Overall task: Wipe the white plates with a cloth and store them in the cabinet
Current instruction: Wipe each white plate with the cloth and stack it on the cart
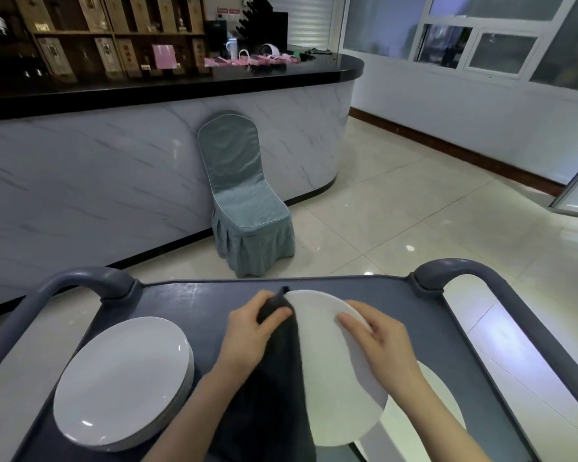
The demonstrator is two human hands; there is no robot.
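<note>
- grey cart top (197, 295) with looped handles, standing on glossy pale floor tiles (414, 211); a marble-fronted counter (114, 161) and a teal-covered chair (244, 201) lie beyond.
- white plate (327, 361), plain, held tilted over the cart's middle; right hand (381, 341) grips its right rim.
- left hand (251, 331) clutches a dark cloth (281, 378) draped over the plate's left edge.
- stack of plates (121, 381) on the cart's left.
- shelf labels too blurred to read.

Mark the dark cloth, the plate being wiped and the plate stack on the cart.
dark cloth (281, 378): head view, its hanging middle.
held plate (331, 395): head view, its bare white face.
plate stack (124, 381): head view, middle of the top plate.
</note>
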